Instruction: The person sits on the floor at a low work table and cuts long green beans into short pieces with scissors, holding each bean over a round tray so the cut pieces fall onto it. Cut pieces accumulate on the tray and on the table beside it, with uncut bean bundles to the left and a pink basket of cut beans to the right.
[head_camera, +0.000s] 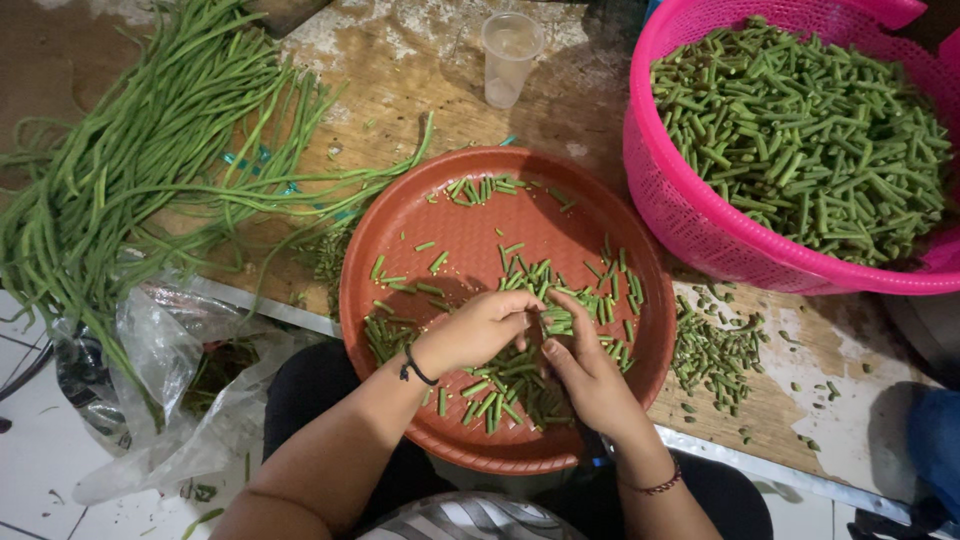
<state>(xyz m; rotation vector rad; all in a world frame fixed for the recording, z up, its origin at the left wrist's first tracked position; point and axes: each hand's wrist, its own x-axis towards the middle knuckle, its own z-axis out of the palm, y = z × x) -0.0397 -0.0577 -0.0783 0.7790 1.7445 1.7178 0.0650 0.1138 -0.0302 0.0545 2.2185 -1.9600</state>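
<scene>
Over one red tray (400, 235), two hands meeting. Left hand (478, 331) curled palm down, fingers pinched on short bean pieces (556, 320). Right hand (590, 372) angled up, fingers closed on the same bunch. Cut pieces scattered across tray. One pink basket (680, 215) heaped full, one plastic cup (510, 56), one pile of long beans (140, 150) left.

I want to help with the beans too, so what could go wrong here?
The round red plastic tray hangs partly over the table edge, so leaning on it might tip it. Short green bean pieces already lie loose on the worn wooden table, and more could roll off. The clear plastic cup stands close to the pile of long uncut green beans, so pulling a bean might knock it over.
</scene>
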